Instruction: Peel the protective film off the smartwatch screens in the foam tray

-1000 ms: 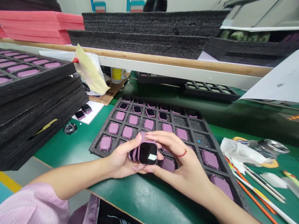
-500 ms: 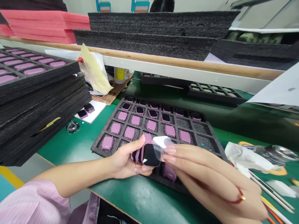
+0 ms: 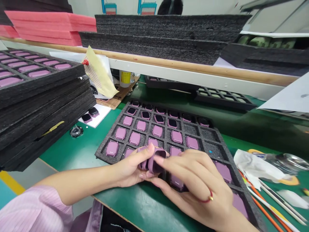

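Observation:
My left hand (image 3: 129,167) is closed around several stacked pink-purple smartwatch cases (image 3: 151,164), above the near edge of a dark foam tray (image 3: 103,142). The front case has its dark screen turned toward my right hand (image 3: 202,183). My right index fingertip rests on that screen, slightly blurred. The right thumb stretches below the cases, and its fingers are apart. No film shows in my right hand. In the tray's pockets, more cases lie, with screens up in the far rows and pink backs up in the nearer rows; some pockets at the right hold none.
Black foam trays (image 3: 43,106) are stacked at left, near two watches on a white card (image 3: 102,114). A shelf edge (image 3: 173,69) bearing foam sheets crosses above the bench. Tissue (image 3: 256,167), tape and thin sticks (image 3: 282,199) lie at right.
My right hand has moved left and turned, its index finger now on the front screen. The clear film with a white tab it held is out of sight. My left hand keeps its hold.

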Demonstrator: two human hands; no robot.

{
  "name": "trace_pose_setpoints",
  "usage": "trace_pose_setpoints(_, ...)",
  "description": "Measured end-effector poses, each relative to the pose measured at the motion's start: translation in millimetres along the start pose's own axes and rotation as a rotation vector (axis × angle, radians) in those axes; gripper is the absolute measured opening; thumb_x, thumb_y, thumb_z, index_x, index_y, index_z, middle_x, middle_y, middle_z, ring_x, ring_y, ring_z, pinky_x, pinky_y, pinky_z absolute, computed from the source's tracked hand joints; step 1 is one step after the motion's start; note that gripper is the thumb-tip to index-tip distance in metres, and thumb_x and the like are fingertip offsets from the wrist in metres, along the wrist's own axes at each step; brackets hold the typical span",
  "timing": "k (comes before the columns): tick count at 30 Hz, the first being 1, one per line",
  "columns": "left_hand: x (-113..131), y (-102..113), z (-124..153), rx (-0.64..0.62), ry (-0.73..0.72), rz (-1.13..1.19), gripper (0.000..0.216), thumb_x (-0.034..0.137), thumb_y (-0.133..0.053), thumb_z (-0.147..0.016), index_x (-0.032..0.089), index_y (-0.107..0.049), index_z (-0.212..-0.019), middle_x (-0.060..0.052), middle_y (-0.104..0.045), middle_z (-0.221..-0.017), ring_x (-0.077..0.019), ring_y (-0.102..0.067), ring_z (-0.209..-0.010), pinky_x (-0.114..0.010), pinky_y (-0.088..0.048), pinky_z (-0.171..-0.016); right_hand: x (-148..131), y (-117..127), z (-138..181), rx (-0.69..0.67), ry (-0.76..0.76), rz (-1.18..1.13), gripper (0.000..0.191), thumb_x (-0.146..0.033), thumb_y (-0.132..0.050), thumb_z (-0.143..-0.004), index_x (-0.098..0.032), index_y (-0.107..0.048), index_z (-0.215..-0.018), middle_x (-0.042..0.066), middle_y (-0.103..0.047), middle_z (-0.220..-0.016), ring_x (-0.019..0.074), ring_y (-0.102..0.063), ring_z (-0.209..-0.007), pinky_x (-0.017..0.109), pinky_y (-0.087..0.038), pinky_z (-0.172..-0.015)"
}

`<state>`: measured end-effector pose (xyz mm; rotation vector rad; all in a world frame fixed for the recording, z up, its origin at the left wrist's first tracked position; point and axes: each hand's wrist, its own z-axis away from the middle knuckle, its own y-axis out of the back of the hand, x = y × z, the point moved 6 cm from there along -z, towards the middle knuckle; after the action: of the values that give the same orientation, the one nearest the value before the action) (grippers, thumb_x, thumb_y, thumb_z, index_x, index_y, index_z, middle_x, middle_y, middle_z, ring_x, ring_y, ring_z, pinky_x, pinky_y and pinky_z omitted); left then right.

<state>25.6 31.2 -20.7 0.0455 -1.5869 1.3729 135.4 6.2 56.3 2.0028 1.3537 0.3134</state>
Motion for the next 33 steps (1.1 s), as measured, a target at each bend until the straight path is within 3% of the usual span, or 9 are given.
trace_pose_setpoints(3,-2.2,-1.2,-1.8,-0.011,-0.044,-0.059,0.054,0.066,-0.077,-0.074,0.015,-0.058,-0.074,0.007,-0.040,-0.048,-0.0036,-0.024,-0.039,-0.019,-0.012,-0.039,10.3,-9.2,-0.8,-0.037,-0.179,-0.088,0.053,-0.034,-0.077,-0.085,-0.018,-0.057,-0.131,0.005,-0.066,-0.087,0.0188,-0.061,-0.076,0.035,-0.054,-0.066)
trace_pose_setpoints(7,-3.8,3.3,-3.2,0.038,-0.009,0.038,0.051,0.063,-0.074,-0.079,0.014,-0.061,-0.075,0.007,-0.039,-0.045,-0.0035,-0.025,-0.039,-0.018,-0.018,-0.042,18.2,-8.2,-0.9,-0.049,-0.279,-0.215,0.044,-0.027,-0.078,-0.083,-0.022,-0.059,-0.123,0.006,-0.069,-0.100,0.0205,-0.064,-0.091,0.035,-0.056,-0.078)
trace_pose_setpoints(12,-0.5,3.3,-0.5,0.012,0.079,0.109,0.055,0.062,-0.082,-0.070,0.010,-0.067,-0.077,0.003,-0.045,-0.050,-0.0028,-0.027,-0.042,-0.016,-0.014,-0.040,20.7,-1.7,-3.5,-0.051,-0.254,-0.220,0.048,-0.031,-0.079,-0.082,-0.022,-0.057,-0.123,0.008,-0.070,-0.111,0.0220,-0.064,-0.104,0.036,-0.053,-0.091)
trace_pose_setpoints(19,0.7,-0.4,-1.3,-0.006,0.077,0.092,0.060,0.065,-0.081,-0.070,0.006,-0.074,-0.080,0.002,-0.045,-0.052,-0.0019,-0.025,-0.044,-0.015,-0.013,-0.038,20.4,-3.4,-4.5,-0.068,-0.235,-0.220,0.048,-0.024,-0.077,-0.082,-0.019,-0.057,-0.125,0.008,-0.070,-0.111,0.0213,-0.064,-0.104,0.036,-0.053,-0.091)
trace_pose_setpoints(24,1.2,1.6,-1.5,0.044,0.067,0.104,0.054,0.061,-0.084,-0.069,0.008,-0.073,-0.080,-0.001,-0.055,-0.062,-0.0015,-0.031,-0.044,-0.013,-0.015,-0.038,16.2,-3.7,-3.6,-0.092,-0.198,-0.208,0.049,-0.018,-0.073,-0.085,-0.019,-0.056,-0.130,0.009,-0.067,-0.111,0.0209,-0.062,-0.103,0.037,-0.054,-0.088)
trace_pose_setpoints(30,-2.1,4.1,-3.3,0.030,0.070,0.076,0.058,0.064,-0.083,-0.068,0.008,-0.069,-0.075,-0.001,-0.055,-0.062,-0.0009,-0.032,-0.044,-0.013,-0.018,-0.038,14.4,-3.6,-3.3,-0.125,-0.192,-0.152,0.049,-0.019,-0.070,-0.086,-0.021,-0.055,-0.132,0.010,-0.066,-0.112,0.0229,-0.062,-0.103,0.041,-0.057,-0.087)
trace_pose_setpoints(33,0.6,5.4,-3.7,0.068,0.031,0.024,0.052,0.056,-0.088,-0.065,0.010,-0.067,-0.081,-0.004,-0.061,-0.071,-0.0022,-0.037,-0.046,-0.013,-0.019,-0.038,13.5,-3.4,-4.8,-0.145,-0.191,-0.127,0.047,-0.018,-0.071,-0.085,-0.021,-0.057,-0.130,0.009,-0.067,-0.110,0.0226,-0.063,-0.101,0.041,-0.058,-0.086)
